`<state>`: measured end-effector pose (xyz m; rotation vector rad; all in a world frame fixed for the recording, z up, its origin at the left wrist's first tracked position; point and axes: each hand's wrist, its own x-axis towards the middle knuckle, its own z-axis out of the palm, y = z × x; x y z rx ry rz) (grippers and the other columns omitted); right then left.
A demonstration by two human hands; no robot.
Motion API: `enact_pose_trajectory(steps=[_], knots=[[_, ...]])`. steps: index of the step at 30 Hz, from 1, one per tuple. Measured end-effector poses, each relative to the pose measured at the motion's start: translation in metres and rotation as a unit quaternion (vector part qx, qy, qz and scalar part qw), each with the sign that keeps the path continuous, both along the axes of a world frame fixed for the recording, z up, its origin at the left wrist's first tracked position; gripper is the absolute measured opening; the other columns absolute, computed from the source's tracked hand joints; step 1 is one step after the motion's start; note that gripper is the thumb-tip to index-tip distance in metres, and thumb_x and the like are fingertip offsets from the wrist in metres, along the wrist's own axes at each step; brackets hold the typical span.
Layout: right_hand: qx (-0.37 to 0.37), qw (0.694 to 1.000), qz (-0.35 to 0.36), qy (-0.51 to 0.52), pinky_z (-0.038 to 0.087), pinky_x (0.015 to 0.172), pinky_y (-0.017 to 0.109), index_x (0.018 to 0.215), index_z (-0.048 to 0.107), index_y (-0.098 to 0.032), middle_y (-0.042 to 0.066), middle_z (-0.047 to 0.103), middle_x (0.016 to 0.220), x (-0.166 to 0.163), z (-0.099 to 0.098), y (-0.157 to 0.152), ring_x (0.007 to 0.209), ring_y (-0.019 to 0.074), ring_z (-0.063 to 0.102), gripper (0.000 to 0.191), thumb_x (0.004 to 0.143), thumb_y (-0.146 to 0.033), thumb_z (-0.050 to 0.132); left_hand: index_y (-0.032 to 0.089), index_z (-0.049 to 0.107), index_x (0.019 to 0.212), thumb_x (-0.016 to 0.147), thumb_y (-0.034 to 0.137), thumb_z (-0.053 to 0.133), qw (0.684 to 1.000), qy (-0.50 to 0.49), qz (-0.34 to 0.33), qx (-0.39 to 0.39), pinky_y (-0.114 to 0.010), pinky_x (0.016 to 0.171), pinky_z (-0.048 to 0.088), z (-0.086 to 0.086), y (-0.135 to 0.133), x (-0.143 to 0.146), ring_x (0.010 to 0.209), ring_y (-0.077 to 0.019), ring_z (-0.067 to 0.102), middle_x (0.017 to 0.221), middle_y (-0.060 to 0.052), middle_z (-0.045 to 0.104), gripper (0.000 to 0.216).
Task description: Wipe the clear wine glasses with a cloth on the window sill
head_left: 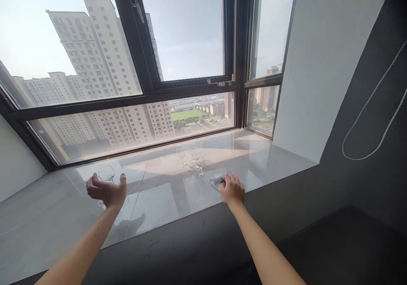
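Note:
On the left part of the sill, a clear stemmed glass (107, 173) stands partly hidden behind my left hand (108, 189). That hand is open, thumb and fingers apart; whether it touches the glass I cannot tell. My right hand (233, 188) is closed on a small white cloth (216, 180) at the sill's front edge. Just left of the cloth stands another stemmed glass (200, 166), with more clear glasses (182, 156) close behind it. Their outlines overlap and are hard to separate.
The glossy tiled window sill (159, 196) drops off at its front edge. Dark-framed windows (187, 88) rise behind it, with a handle (138, 10) on one sash. A white wall (305, 107) borders the right end, and a beaded blind cord (362, 158) hangs farther right.

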<state>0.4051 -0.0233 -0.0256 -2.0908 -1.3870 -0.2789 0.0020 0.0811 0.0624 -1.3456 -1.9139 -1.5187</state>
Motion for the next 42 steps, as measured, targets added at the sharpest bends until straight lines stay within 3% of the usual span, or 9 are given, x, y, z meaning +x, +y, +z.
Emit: enact_pose_trajectory(steps=[3, 7, 13, 20, 24, 27, 32, 36, 42], knots=[[0.003, 1.0, 0.0, 0.005, 0.031, 0.078, 0.029, 0.107, 0.059, -0.024, 0.005, 0.062, 0.101, 0.0, 0.0, 0.0, 0.097, 0.0208, 0.051, 0.023, 0.089, -0.02, 0.045, 0.014, 0.023, 0.139, 0.073, 0.048, 0.06, 0.986, 0.037, -0.159, 0.02, -0.052, 0.107, 0.026, -0.004, 0.002, 0.062, 0.13, -0.0339, 0.03, 0.137, -0.019, 0.031, 0.083], [0.006, 1.0, -0.005, 0.002, 0.031, 0.077, 0.029, 0.106, 0.059, -0.024, 0.004, 0.062, 0.1, 0.0, 0.001, 0.0, 0.096, 0.0208, 0.051, 0.022, 0.088, -0.02, 0.046, 0.018, 0.026, 0.139, 0.073, 0.058, 0.062, 0.937, 0.027, -0.338, -0.086, -0.046, 0.1, 0.038, -0.017, 0.001, 0.165, 0.117, -0.028, 0.045, 0.123, -0.014, 0.044, 0.085], [0.017, 1.0, -0.003, 0.001, 0.031, 0.078, 0.029, 0.104, 0.059, -0.024, 0.004, 0.062, 0.098, 0.0, 0.001, 0.001, 0.095, 0.0205, 0.051, 0.02, 0.088, -0.02, 0.047, 0.02, 0.023, 0.14, 0.067, 0.061, 0.068, 0.916, -0.009, -0.346, -0.202, -0.047, 0.097, 0.039, -0.018, 0.0, 0.273, 0.125, -0.0331, 0.041, 0.131, -0.017, 0.043, 0.095], [0.023, 1.0, -0.003, 0.002, 0.03, 0.079, 0.028, 0.104, 0.059, -0.025, 0.004, 0.062, 0.098, 0.0, 0.0, 0.001, 0.095, 0.0204, 0.05, 0.02, 0.088, -0.02, 0.048, 0.022, 0.042, 0.124, 0.078, 0.047, 0.061, 0.903, -0.077, -0.342, -0.248, -0.037, 0.085, 0.046, -0.005, -0.002, 0.29, 0.109, -0.0241, 0.055, 0.122, -0.012, 0.049, 0.056], [0.014, 1.0, -0.003, 0.006, 0.031, 0.078, 0.029, 0.105, 0.06, -0.024, 0.004, 0.063, 0.099, 0.0, 0.0, 0.001, 0.095, 0.0204, 0.051, 0.021, 0.088, -0.02, 0.048, 0.024, 0.044, 0.124, 0.077, 0.051, 0.062, 0.909, -0.086, -0.358, -0.194, -0.033, 0.077, 0.048, 0.002, -0.021, 0.252, 0.097, -0.0201, 0.058, 0.115, -0.009, 0.051, 0.057], [0.001, 1.0, 0.001, 0.001, 0.031, 0.079, 0.029, 0.108, 0.06, -0.024, 0.005, 0.063, 0.101, 0.0, 0.001, -0.001, 0.097, 0.021, 0.051, 0.024, 0.088, -0.02, 0.047, 0.024, 0.046, 0.122, 0.074, 0.056, 0.063, 0.928, -0.085, -0.334, -0.144, -0.032, 0.076, 0.048, 0.005, -0.038, 0.184, 0.091, -0.0187, 0.058, 0.109, -0.007, 0.052, 0.061], [-0.014, 1.0, 0.0, -0.006, 0.032, 0.079, 0.03, 0.113, 0.06, -0.021, 0.008, 0.063, 0.106, -0.001, -0.001, -0.002, 0.101, 0.0223, 0.052, 0.028, 0.089, -0.021, 0.045, 0.021, 0.049, 0.118, 0.068, 0.058, 0.066, 0.974, -0.125, -0.138, -0.131, -0.036, 0.082, 0.047, 0.003, -0.06, 0.028, 0.085, -0.0185, 0.056, 0.103, -0.006, 0.052, 0.065], [-0.022, 1.0, 0.003, -0.007, 0.033, 0.079, 0.03, 0.113, 0.06, -0.022, 0.009, 0.063, 0.107, -0.001, -0.003, 0.0, 0.101, 0.0227, 0.053, 0.028, 0.089, -0.022, 0.046, 0.019, 0.05, 0.115, 0.065, 0.057, 0.067, 0.984, -0.121, 0.016, -0.128, -0.04, 0.091, 0.043, 0.005, -0.064, -0.068, 0.109, -0.0269, 0.049, 0.098, -0.007, 0.053, 0.065], [-0.015, 1.0, 0.007, -0.014, 0.034, 0.079, 0.031, 0.114, 0.06, -0.022, 0.008, 0.063, 0.108, 0.0, -0.003, -0.001, 0.101, 0.0227, 0.053, 0.029, 0.091, -0.023, 0.043, 0.018, 0.048, 0.119, 0.066, 0.059, 0.064, 0.975, -0.134, 0.033, -0.172, -0.043, 0.089, 0.045, 0.004, -0.046, -0.105, 0.111, -0.0306, 0.049, 0.101, -0.011, 0.054, 0.07]])
